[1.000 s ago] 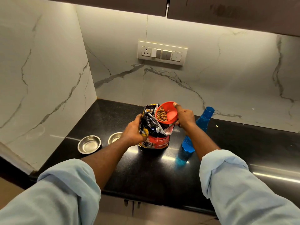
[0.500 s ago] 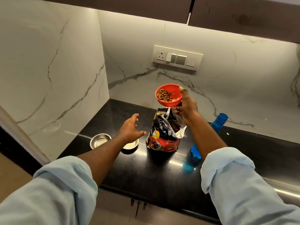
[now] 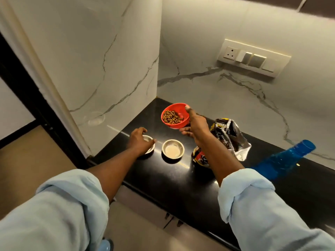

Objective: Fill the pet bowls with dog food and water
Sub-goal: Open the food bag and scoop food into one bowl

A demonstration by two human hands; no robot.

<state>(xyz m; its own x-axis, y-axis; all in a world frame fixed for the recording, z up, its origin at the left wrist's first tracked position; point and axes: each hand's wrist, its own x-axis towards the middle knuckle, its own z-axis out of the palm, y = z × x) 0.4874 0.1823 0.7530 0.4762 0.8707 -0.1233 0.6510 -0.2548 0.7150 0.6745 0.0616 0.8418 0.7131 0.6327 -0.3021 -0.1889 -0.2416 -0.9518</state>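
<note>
Head view: right hand (image 3: 196, 124) pinches a round red plastic bowl (image 3: 178, 125) of brown kibble (image 3: 171, 117), thumb on rim, fingers (image 3: 184, 132) beneath, level above the black surface (image 3: 181, 178). The left hand (image 3: 139, 142) curls its fingers round the leftmost small steel pet bowl (image 3: 149, 139), probably steadying it for pouring.

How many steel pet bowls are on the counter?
2. The right steel bowl stands uncovered left of the food bag; the left steel bowl is partly under the left hand gripping it. The right hand holds a red bowl. None seems hidden.
</note>
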